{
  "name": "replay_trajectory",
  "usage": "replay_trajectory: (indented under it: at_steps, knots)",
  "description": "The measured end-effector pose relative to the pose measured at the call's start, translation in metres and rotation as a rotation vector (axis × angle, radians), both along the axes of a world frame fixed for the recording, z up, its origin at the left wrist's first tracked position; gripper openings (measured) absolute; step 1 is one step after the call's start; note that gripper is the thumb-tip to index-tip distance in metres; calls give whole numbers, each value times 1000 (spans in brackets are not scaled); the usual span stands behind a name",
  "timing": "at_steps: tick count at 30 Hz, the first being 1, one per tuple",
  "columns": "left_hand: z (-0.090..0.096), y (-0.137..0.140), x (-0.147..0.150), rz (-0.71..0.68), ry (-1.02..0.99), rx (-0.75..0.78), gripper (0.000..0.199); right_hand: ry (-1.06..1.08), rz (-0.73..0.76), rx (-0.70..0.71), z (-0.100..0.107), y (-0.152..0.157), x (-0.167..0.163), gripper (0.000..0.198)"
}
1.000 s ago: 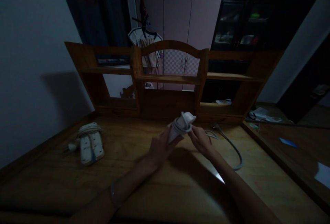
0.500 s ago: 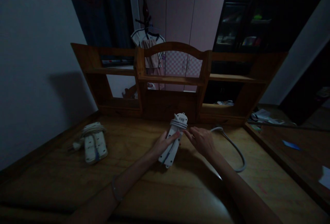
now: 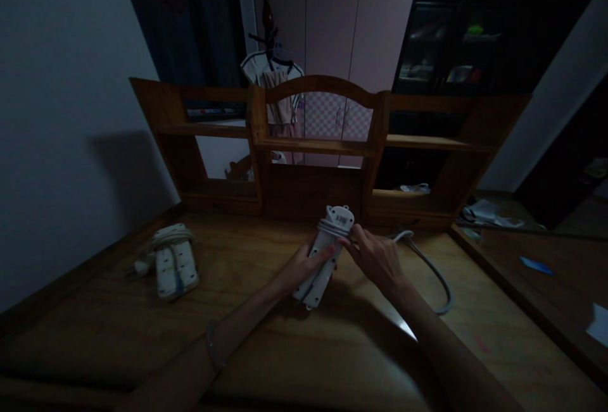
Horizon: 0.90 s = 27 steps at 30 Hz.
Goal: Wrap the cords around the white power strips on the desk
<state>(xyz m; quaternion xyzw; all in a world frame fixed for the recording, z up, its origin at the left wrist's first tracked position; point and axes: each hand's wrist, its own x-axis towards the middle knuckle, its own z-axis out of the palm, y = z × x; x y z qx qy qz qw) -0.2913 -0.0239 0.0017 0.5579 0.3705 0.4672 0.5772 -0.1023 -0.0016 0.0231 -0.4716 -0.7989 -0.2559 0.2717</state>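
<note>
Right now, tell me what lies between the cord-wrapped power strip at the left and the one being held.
In the head view: wooden tabletop, then the left hand gripping the held strip.

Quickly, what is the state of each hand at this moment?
Left hand: closed, holding the white power strip.
Right hand: fingers bent beside the wound cord; whether they grip it cannot be told.
</note>
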Motion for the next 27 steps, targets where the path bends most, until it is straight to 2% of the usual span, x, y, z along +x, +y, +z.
replay_trajectory:
  at_steps: [10, 17, 21, 27]
  knots:
    - [-2, -3, 1, -19, 29, 36, 56, -91, 109, -4, 5, 0, 9, 31]
    - [0, -2, 2, 164, 125, 94, 55, 73, 77, -40, 1, 3, -2, 34]
    - [4, -5, 4, 232, 181, 122, 55, 133, 150, 60, -1, -1, -10, 42]
    - [7, -14, 13, 195, 218, 174, 57, 163, 349, 227, 1, -9, -19, 39]
